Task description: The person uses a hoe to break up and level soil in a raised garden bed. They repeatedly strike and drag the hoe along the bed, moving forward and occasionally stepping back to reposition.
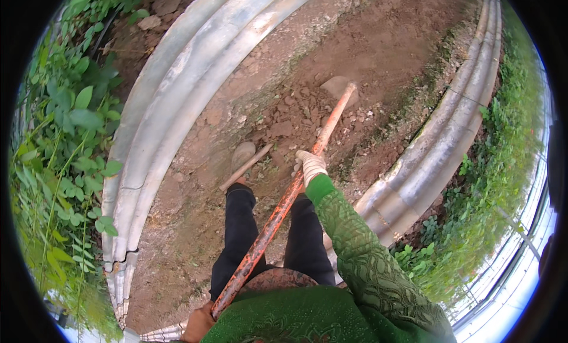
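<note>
A long pole with chipped orange paint [277, 219] slants from the lower middle up to the right. My right hand [312, 164], in a pale glove or wrap, is shut on it partway along. Bare, my left hand [199, 323] grips its near end at the bottom edge of the view. At the pole's far end a rounded blade [338, 86], partly covered by soil, rests on the ground. Loose brown clods [284, 121] lie just left of the blade.
Curved grey corrugated sheets [177, 90] run along the left, and similar ones [417, 179] along the right. Leafy green plants [66, 165] stand beyond both. A short stick [246, 167] lies across my left foot, on the soil path.
</note>
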